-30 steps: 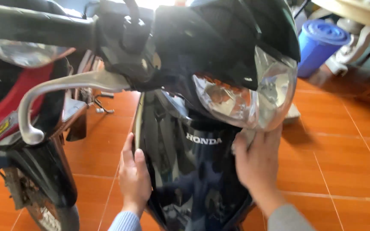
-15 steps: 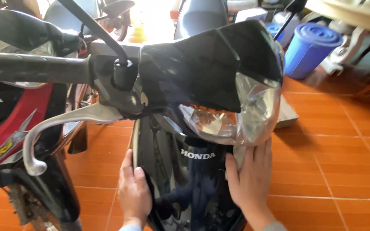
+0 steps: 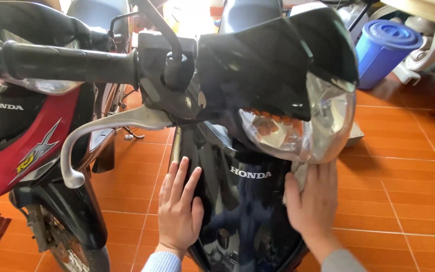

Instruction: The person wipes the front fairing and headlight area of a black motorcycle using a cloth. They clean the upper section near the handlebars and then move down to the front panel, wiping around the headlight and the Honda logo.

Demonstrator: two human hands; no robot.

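Glossy black front cowl (image 3: 242,201) of an upright motorbike, just below its clear headlight (image 3: 303,131); a pale cloth (image 3: 300,176) lies pressed against the cowl's right edge.

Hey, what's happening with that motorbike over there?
A person has both hands on the glossy black front panel of a motorbike, just below its headlight. The left hand lies flat on one edge of the panel, fingers spread. The right hand presses the other edge, with what looks like a pale cloth tucked under it. A red motorbike stands alongside on the orange tiled floor.
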